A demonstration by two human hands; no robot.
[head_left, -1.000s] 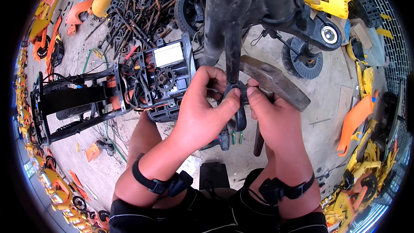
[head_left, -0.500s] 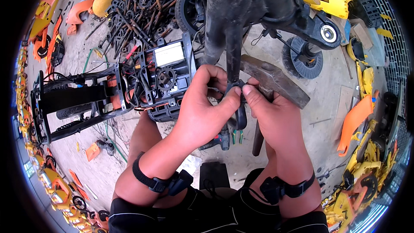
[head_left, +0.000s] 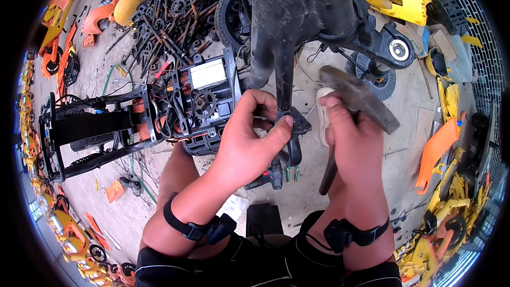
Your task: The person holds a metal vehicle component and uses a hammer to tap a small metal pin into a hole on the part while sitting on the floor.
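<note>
My left hand (head_left: 255,143) is closed on a small black angular piece (head_left: 297,125) at the lower end of a dark tube (head_left: 283,72), which descends from a scuffed black frame (head_left: 297,0) above. Beside it on the right, my right hand (head_left: 350,149) grips a heavy hammer (head_left: 372,101), its steel head raised at a slant and its dark handle pointing down past my wrist. Below the piece hangs a curved black loop (head_left: 294,151). A beige shoe (head_left: 323,98), partly hidden by my right hand, shows on the floor behind it.
A stripped scooter chassis (head_left: 95,119) lies left. Rusty rods and sprockets (head_left: 170,5) are piled behind it. A black wheel (head_left: 382,85) stands back right. Yellow and orange panels (head_left: 438,154) line both sides. A drill (head_left: 273,175) and a grey pad (head_left: 264,218) lie below my hands.
My right hand and the hammer have moved right, away from the black piece, which now shows more fully. My left hand stays on it, slightly lower in the view.
</note>
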